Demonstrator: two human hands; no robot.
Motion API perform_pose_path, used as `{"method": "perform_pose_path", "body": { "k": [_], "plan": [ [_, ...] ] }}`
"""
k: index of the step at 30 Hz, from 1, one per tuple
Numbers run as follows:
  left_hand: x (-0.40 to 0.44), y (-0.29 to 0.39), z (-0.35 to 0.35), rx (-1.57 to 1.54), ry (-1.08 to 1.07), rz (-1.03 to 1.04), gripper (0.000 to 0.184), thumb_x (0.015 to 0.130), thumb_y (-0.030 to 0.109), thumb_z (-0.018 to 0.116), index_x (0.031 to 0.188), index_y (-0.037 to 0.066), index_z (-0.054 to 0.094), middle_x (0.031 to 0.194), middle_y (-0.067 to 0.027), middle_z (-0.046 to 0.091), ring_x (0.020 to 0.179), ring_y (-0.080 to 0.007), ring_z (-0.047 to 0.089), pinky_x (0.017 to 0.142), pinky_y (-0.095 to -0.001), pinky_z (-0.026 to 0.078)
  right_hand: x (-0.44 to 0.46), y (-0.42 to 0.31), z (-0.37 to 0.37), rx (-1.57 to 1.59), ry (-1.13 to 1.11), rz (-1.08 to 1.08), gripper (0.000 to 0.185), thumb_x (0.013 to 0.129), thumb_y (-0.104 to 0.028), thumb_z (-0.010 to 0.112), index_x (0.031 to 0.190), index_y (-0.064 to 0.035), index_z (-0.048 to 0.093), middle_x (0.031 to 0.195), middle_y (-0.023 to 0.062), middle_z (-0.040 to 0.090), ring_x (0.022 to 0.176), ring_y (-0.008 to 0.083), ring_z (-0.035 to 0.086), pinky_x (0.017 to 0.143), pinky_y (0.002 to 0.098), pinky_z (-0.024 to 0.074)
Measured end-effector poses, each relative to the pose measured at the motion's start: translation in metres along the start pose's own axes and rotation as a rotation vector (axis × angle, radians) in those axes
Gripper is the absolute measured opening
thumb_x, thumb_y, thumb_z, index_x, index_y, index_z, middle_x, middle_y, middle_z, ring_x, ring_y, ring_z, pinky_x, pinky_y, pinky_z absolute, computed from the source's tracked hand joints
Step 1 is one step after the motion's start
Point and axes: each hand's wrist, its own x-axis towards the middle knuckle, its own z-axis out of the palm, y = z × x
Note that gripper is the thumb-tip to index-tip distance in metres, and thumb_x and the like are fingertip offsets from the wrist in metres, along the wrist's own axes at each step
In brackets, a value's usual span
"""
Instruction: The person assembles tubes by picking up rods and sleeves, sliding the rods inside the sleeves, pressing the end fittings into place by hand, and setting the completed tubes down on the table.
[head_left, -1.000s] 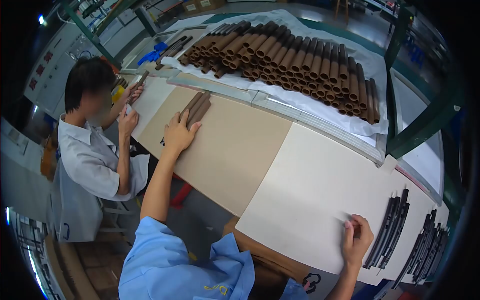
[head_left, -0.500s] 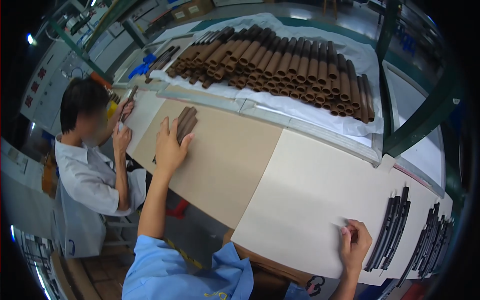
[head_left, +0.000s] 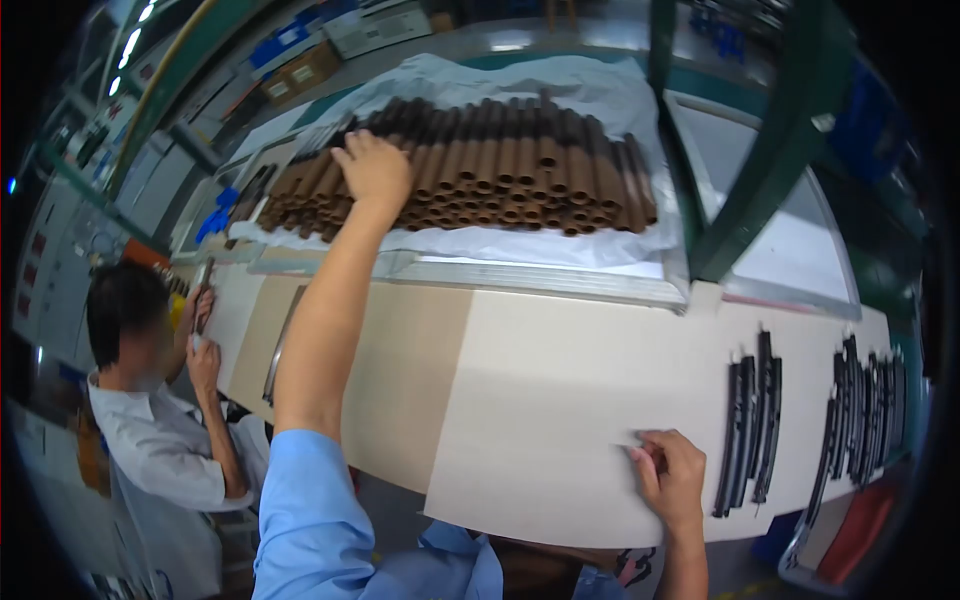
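Note:
My left hand [head_left: 375, 172] is stretched out over a large pile of brown tubes [head_left: 480, 165] with dark far ends. Its fingers lie apart on the upper left of the pile; whether they touch a tube I cannot tell. Low over the pale board [head_left: 540, 400], my right hand [head_left: 672, 478] is closed in a pinch. A small greyish blur shows at its fingertips, too smeared to name. Right of this hand lies a group of slim black rods [head_left: 748, 425]. Part of a dark tube [head_left: 285, 345] shows left of my left forearm.
White sheeting [head_left: 600, 255] lies under the pile, behind a metal rail [head_left: 540, 285]. More black rods [head_left: 865, 410] lie at the far right. A green post [head_left: 775, 150] rises behind the bench. A co-worker [head_left: 165, 430] at the left holds a slim piece.
My left hand has moved from the brown tubes on the tan board up to the big pile. My right hand stays low, still pinched. The view has shifted.

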Motion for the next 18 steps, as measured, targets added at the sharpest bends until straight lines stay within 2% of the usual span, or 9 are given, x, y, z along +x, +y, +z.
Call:
{"method": "perform_pose_path", "body": {
  "k": [3, 5, 6, 7, 9, 11, 14, 15, 18],
  "plan": [
    [0.004, -0.003, 0.024, 0.062, 0.244, 0.065, 0.032, 0.086, 0.018, 0.046, 0.103, -0.001, 0.063, 0.114, -0.0166, 0.059, 0.113, -0.032, 0.052, 0.096, -0.048, 0.036, 0.002, 0.003, -0.001, -0.005, 0.028, -0.038, 0.016, 0.071, -0.006, 0.072, 0.083, -0.0039, 0.063, 0.065, 0.0067, 0.059, 0.051, 0.0189, 0.057, 0.048, 0.0289, 0.0456],
    [-0.002, -0.007, 0.006, 0.119, 0.294, 0.078, 0.026, 0.087, 0.022, 0.049, 0.094, 0.001, 0.062, 0.097, -0.0158, 0.062, 0.093, -0.0309, 0.059, 0.085, -0.0426, 0.044, 0.0, 0.007, 0.0, 0.006, 0.031, -0.027, 0.016, 0.07, -0.007, 0.073, 0.083, -0.0047, 0.063, 0.066, 0.0069, 0.059, 0.054, 0.0207, 0.058, 0.05, 0.0307, 0.0467],
    [-0.012, -0.008, -0.012, -0.108, 0.327, 0.015, 0.028, 0.087, 0.024, 0.051, 0.098, -0.001, 0.057, 0.093, -0.0168, 0.062, 0.089, -0.0325, 0.06, 0.084, -0.0435, 0.044, -0.002, 0.009, -0.001, -0.004, 0.035, -0.046, 0.015, 0.071, -0.007, 0.072, 0.083, -0.005, 0.063, 0.066, 0.0071, 0.059, 0.056, 0.0208, 0.058, 0.051, 0.0307, 0.0468],
    [-0.028, -0.003, -0.051, -0.227, 0.189, -0.068, 0.032, 0.088, 0.023, 0.053, 0.106, -0.002, 0.052, 0.093, -0.0194, 0.061, 0.09, -0.0345, 0.06, 0.082, -0.0435, 0.046, -0.003, 0.011, -0.002, -0.01, 0.039, -0.074, 0.015, 0.071, -0.006, 0.072, 0.083, -0.0053, 0.063, 0.066, 0.0073, 0.059, 0.057, 0.0209, 0.059, 0.052, 0.0306, 0.047],
    [-0.053, -0.01, -0.082, -0.392, 0.179, -0.178, 0.035, 0.088, 0.02, 0.054, 0.112, -0.004, 0.049, 0.09, -0.0163, 0.062, 0.092, -0.031, 0.061, 0.076, -0.0404, 0.048, -0.007, 0.013, -0.002, 0.005, 0.073, -0.098, 0.015, 0.071, -0.005, 0.071, 0.082, -0.0054, 0.063, 0.068, 0.0076, 0.06, 0.059, 0.0213, 0.06, 0.053, 0.0305, 0.047],
    [-0.068, -0.038, -0.069, -1.185, 0.112, -0.15, 0.037, 0.089, 0.017, 0.055, 0.118, -0.004, 0.046, 0.087, -0.0107, 0.06, 0.093, -0.0267, 0.061, 0.073, -0.0359, 0.049, -0.015, 0.015, -0.013, -0.021, 0.199, -0.157, 0.014, 0.07, -0.003, 0.071, 0.082, -0.0052, 0.063, 0.069, 0.0078, 0.061, 0.06, 0.0217, 0.06, 0.053, 0.0305, 0.047],
    [-0.129, -0.017, -0.118, -2.058, -0.18, -0.363, 0.038, 0.089, 0.015, 0.057, 0.121, -0.003, 0.046, 0.083, -0.0059, 0.056, 0.085, -0.0207, 0.058, 0.073, -0.0328, 0.047, -0.028, 0.015, -0.038, -0.197, 0.505, -0.243, 0.015, 0.067, 0.003, 0.07, 0.079, -0.0036, 0.062, 0.074, 0.0089, 0.063, 0.061, 0.0236, 0.06, 0.054, 0.0303, 0.0468],
    [-0.143, -0.008, -0.124, -2.207, -0.256, -0.363, 0.035, 0.089, 0.016, 0.057, 0.118, -0.002, 0.047, 0.08, -0.0052, 0.055, 0.082, -0.0194, 0.057, 0.072, -0.0319, 0.046, -0.037, 0.013, -0.049, -0.266, 0.587, -0.17, 0.015, 0.066, 0.002, 0.071, 0.078, -0.0034, 0.062, 0.073, 0.0085, 0.062, 0.063, 0.0244, 0.059, 0.055, 0.031, 0.0469],
    [-0.172, 0.018, -0.14, -2.578, -0.515, -0.354, 0.026, 0.09, 0.02, 0.057, 0.106, 0.001, 0.052, 0.073, -0.0022, 0.05, 0.072, -0.0154, 0.051, 0.068, -0.0293, 0.043, -0.061, -0.001, -0.071, -0.57, 0.527, 0.048, 0.021, 0.066, -0.006, 0.074, 0.084, -0.0045, 0.062, 0.078, 0.0069, 0.06, 0.07, 0.0245, 0.057, 0.06, 0.0329, 0.0471]
  ]
}}
